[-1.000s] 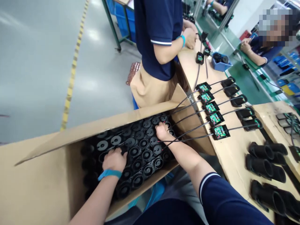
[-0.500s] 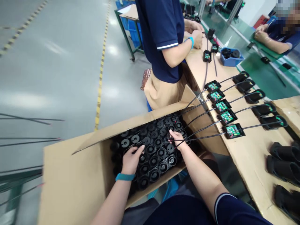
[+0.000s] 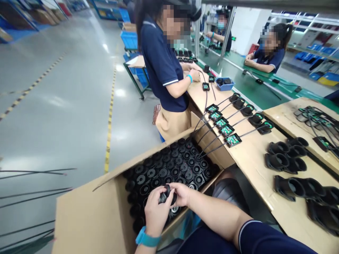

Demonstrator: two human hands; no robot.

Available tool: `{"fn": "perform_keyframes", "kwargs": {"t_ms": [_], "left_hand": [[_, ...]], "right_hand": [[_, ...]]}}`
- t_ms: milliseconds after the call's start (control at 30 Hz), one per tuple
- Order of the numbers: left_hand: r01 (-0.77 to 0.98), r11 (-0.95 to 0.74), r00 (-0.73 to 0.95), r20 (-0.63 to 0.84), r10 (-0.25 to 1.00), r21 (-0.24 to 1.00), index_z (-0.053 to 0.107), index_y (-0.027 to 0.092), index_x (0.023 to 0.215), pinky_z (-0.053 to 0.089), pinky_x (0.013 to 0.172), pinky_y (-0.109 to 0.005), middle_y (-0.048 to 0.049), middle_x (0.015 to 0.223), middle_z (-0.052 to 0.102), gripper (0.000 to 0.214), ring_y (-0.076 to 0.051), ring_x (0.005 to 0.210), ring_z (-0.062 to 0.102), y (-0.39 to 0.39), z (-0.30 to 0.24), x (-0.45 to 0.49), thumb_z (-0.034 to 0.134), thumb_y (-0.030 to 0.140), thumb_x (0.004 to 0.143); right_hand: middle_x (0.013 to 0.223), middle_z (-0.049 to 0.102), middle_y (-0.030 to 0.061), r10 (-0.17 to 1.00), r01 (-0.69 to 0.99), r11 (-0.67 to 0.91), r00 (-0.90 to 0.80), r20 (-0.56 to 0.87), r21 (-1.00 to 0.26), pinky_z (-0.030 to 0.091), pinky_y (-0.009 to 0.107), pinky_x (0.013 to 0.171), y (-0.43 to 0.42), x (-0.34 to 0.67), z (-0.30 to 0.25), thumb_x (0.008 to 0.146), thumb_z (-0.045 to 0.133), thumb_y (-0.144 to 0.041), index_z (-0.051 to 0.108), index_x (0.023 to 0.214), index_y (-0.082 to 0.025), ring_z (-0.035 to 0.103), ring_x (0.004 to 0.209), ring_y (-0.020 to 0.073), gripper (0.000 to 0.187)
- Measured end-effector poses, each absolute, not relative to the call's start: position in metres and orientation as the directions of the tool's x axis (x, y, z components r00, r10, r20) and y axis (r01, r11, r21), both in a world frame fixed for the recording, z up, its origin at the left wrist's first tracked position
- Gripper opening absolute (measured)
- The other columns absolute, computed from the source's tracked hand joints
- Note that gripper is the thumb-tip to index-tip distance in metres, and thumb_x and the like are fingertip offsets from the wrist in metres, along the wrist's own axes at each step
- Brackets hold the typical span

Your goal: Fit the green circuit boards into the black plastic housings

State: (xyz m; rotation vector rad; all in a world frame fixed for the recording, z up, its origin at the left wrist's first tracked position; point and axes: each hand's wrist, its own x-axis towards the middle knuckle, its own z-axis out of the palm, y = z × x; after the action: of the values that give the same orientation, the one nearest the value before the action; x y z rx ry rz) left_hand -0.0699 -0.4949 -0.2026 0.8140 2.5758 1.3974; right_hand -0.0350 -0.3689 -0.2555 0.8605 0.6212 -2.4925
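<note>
My left hand point(image 3: 156, 210), with a teal band at the wrist, is closed around a small black round plastic part point(image 3: 164, 195). My right hand point(image 3: 182, 194) meets it from the other side, its fingers also closed on the part, which they partly cover. Both hands are above the near side of an open cardboard box point(image 3: 79, 215). Rows of similar black round parts point(image 3: 174, 171) fill the box, some with ring-shaped openings upward. Thin black cables point(image 3: 209, 146) hang over the box's right edge.
On the bench point(image 3: 249, 165) at right lie several open black cases with green circuit boards point(image 3: 227, 129), cabled to black housings point(image 3: 256, 119). Black tubular parts point(image 3: 288, 187) stand nearer. A co-worker point(image 3: 164, 70) works beyond the box; a blue bin point(image 3: 224, 84) sits farther along.
My hands, earlier apart over the box, have come together nearer my body and now hold a black round part between them. The view has tilted up, showing more of the room.
</note>
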Motion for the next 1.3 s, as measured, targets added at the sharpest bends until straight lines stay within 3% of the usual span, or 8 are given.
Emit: {"fn": "perform_keyframes", "kwargs": {"t_ms": [167,233,467,700,867,1000,1100,1300], "left_hand": [[0.620,0.439,-0.752,0.333,0.569,0.650,0.062,0.031,0.093,0.048,0.104,-0.053,-0.0100,0.103,0.071,0.018,-0.033,0.107,0.064,-0.505,-0.183,-0.056,0.062,0.048,0.087],[0.668,0.430,-0.721,0.384,0.577,0.608,0.063,0.031,0.094,0.047,0.104,-0.055,-0.0109,0.102,0.071,0.016,-0.034,0.110,0.063,-0.507,-0.176,-0.051,0.062,0.045,0.087],[0.795,0.307,-0.584,0.523,0.621,0.523,0.062,0.028,0.098,0.041,0.114,-0.055,-0.0141,0.119,0.066,0.014,-0.035,0.126,0.057,-0.502,-0.153,-0.040,0.062,0.039,0.088],[0.843,0.255,-0.522,0.605,0.602,0.474,0.053,0.018,0.133,0.044,0.113,-0.054,-0.0194,0.142,0.055,0.050,-0.035,0.132,0.054,-0.501,-0.145,-0.042,0.059,0.047,0.093],[0.862,0.341,-0.501,0.532,0.683,0.375,0.042,0.014,0.150,0.036,0.116,-0.062,-0.0226,0.152,0.047,0.064,-0.039,0.141,0.045,-0.503,-0.146,-0.041,0.046,0.053,0.099],[0.847,0.394,-0.528,0.478,0.702,0.357,0.023,0.012,0.160,0.034,0.116,-0.066,-0.0259,0.164,0.026,0.080,-0.044,0.148,0.034,-0.503,-0.137,-0.036,0.046,0.057,0.098],[0.856,0.370,-0.510,0.472,0.719,0.361,0.016,0.014,0.162,0.032,0.117,-0.067,-0.0252,0.165,0.024,0.084,-0.043,0.150,0.030,-0.502,-0.128,-0.033,0.046,0.058,0.098],[0.824,0.340,-0.543,0.464,0.700,0.453,0.025,0.019,0.160,0.036,0.116,-0.065,-0.0215,0.164,0.029,0.079,-0.041,0.149,0.034,-0.500,-0.121,-0.033,0.048,0.059,0.097]], "right_hand": [[0.072,0.065,0.0031,-0.320,0.484,-0.864,-0.742,-0.590,-0.140,0.054,0.035,0.067,-0.384,-0.029,-0.231,0.095,0.033,-0.074,0.058,0.083,-0.020,0.068,0.071,0.0222,0.061],[0.071,0.065,0.0037,-0.314,0.468,-0.874,-0.750,-0.582,-0.131,0.055,0.036,0.069,-0.389,-0.025,-0.222,0.094,0.031,-0.078,0.057,0.081,-0.020,0.069,0.072,0.0232,0.066],[0.070,0.064,0.0025,-0.198,0.289,-0.950,-0.852,-0.485,-0.119,0.056,0.039,0.080,-0.389,-0.014,-0.188,0.094,0.044,-0.073,0.059,0.083,-0.020,0.070,0.073,0.0235,0.056],[0.067,0.064,0.0013,-0.160,0.239,-0.963,-0.876,-0.455,-0.122,0.053,0.032,0.082,-0.386,-0.009,-0.160,0.098,0.037,-0.073,0.061,0.081,-0.017,0.068,0.069,0.0192,0.063],[0.074,0.069,0.0007,-0.153,0.239,-0.961,-0.880,-0.450,-0.141,0.051,0.028,0.082,-0.392,-0.011,-0.160,0.098,0.050,-0.060,0.062,0.082,-0.017,0.068,0.068,0.0160,0.048],[0.075,0.070,0.0013,-0.150,0.246,-0.957,-0.876,-0.458,-0.155,0.050,0.027,0.081,-0.391,-0.012,-0.160,0.102,0.046,-0.052,0.064,0.084,-0.016,0.069,0.069,0.0155,0.043],[0.074,0.069,0.0015,-0.157,0.258,-0.952,-0.873,-0.462,-0.164,0.050,0.028,0.081,-0.387,-0.010,-0.157,0.103,0.044,-0.047,0.065,0.087,-0.015,0.068,0.068,0.0159,0.041],[0.077,0.069,0.0008,-0.132,0.208,-0.966,-0.909,-0.396,-0.155,0.048,0.028,0.087,-0.385,-0.003,-0.148,0.099,0.055,-0.046,0.066,0.096,-0.014,0.068,0.073,0.0158,0.034]]}}
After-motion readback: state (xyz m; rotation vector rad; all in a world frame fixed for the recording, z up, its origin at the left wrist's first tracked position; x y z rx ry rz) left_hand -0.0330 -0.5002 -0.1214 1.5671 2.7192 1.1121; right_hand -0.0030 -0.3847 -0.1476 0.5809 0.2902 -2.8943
